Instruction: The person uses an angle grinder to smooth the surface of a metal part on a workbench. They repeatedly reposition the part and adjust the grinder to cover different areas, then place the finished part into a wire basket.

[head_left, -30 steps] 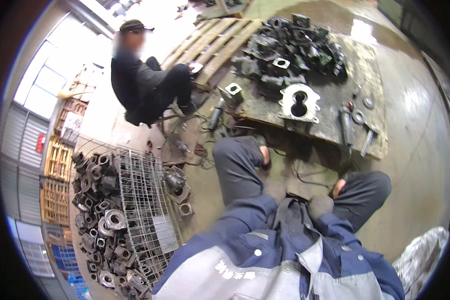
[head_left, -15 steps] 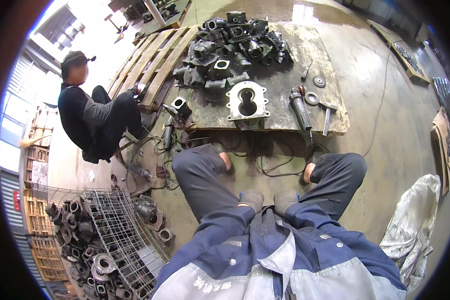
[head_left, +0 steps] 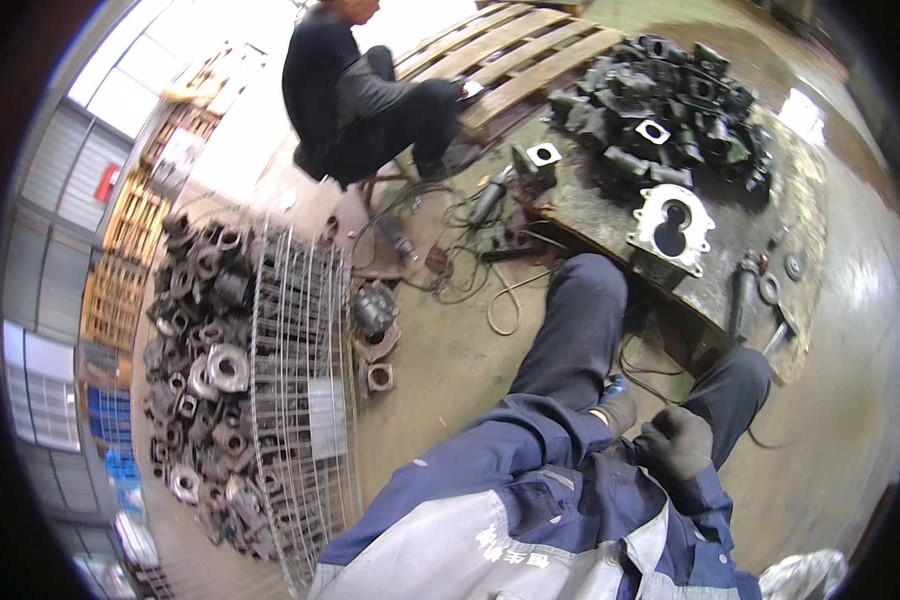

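My left hand (head_left: pixel 619 409), in a grey glove with a bit of blue, is low between my knees. Its fingers are mostly hidden, and bare skin shows at the wrist. Beside it, at my lap, my right hand (head_left: pixel 682 441) in a grey glove has its fingers curled; what they hold, if anything, is hidden. In front of my knees, a metal housing (head_left: pixel 652 232) with a pale flange and a double round bore stands at the edge of a low worktable (head_left: pixel 805 215). An angle grinder (head_left: pixel 742 296) and a hammer (head_left: pixel 780 332) lie to its right.
Behind the housing, dark castings (head_left: pixel 670 95) are heaped. A wire-mesh cage (head_left: pixel 305 400) of castings stands left, with loose castings (head_left: pixel 375 318) beside it. Cables (head_left: pixel 460 285) lie across the floor. A seated co-worker (head_left: pixel 355 95) is near a wooden pallet (head_left: pixel 530 60).
My view has swung left, so the worktable now appears farther right and the mesh cage nearer the middle. My right hand has shifted across toward my left, both staying by my lap.
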